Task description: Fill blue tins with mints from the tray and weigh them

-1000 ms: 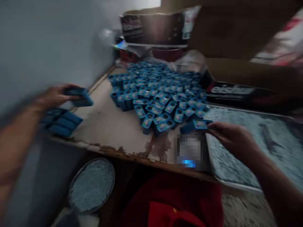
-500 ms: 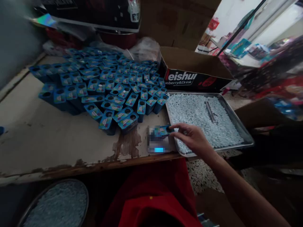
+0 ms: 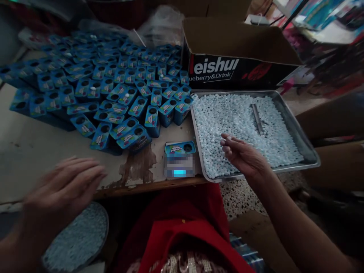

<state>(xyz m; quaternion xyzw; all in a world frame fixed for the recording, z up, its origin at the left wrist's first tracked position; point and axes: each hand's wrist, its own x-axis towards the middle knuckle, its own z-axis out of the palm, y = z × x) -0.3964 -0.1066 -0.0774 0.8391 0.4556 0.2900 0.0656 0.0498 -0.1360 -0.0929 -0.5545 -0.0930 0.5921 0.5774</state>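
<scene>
My right hand (image 3: 244, 153) is above the pale blue candies (image 3: 224, 113) in the metal tray (image 3: 308, 153), its fingertips pinched on a few candies. My left hand (image 3: 65, 187) is in the air over the table's front left, fingers together and slightly blurred; nothing shows in it, though its palm is hidden. Between the hands, one blue candy box (image 3: 178, 148) lies on a small scale (image 3: 179, 167) with a lit display. Many upright blue boxes (image 3: 138, 106) with round holes in their tops crowd the table's left and middle.
An open black carton (image 3: 218, 70) stands behind the tray. A metal strip (image 3: 257, 118) lies on the candies. Below the table at the left is a round pan (image 3: 106, 223) of candies. A clear plastic bag (image 3: 162, 26) lies behind the boxes.
My right hand has let go of the box on the scale and moved right over the tray, where it holds candies. My left hand has come into view. The view has tilted down.
</scene>
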